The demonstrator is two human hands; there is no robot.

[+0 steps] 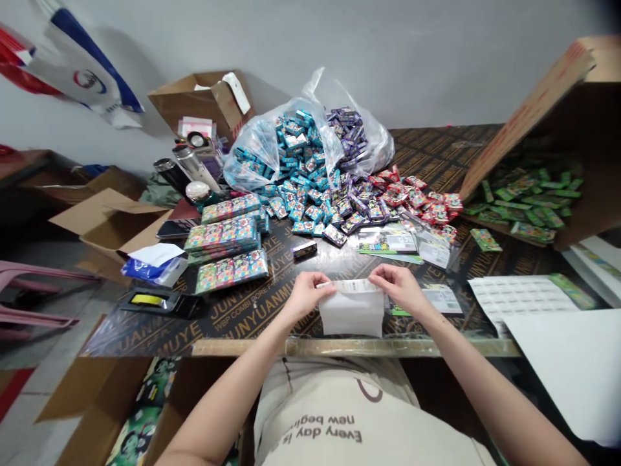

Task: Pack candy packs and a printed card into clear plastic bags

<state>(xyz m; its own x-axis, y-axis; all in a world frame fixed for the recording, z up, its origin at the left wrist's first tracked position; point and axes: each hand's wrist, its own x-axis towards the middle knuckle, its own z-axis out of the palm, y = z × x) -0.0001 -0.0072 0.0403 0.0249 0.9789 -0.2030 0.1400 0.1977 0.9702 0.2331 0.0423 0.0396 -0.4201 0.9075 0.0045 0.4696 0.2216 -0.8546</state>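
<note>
As you pinch the upper edge of a white translucent sleeve (352, 317) at both corners, it hangs down in front of you, close to the near edge of the dark printed table (272, 323). Your left hand (310, 292) has thumb and fingers closed on the left corner, and your right hand (395, 285) grips the right corner the same way. Small print runs along the strip between them.

Just beyond your right hand, flat printed packets (388, 242) overlap on the tabletop, and another printed packet (444, 299) lies partly behind your right wrist. Past your left hand, a single dark purple box (305, 250) sits apart from the heap. Farther back, blue boxes (303, 208), purple boxes (356, 223) and red packs (422, 199) spread in a loose pile, with clear plastic bags (250, 139) around more of the blue and purple ones behind.

To your left you have wrapped multi-packs (231, 272) in stacks, with a black holder (179, 303) nearer you. To your right lie printed label sheets (514, 294) and a white sheet (572, 369); beyond them, a cardboard box (538, 97) on its side holds green packs (543, 200).
</note>
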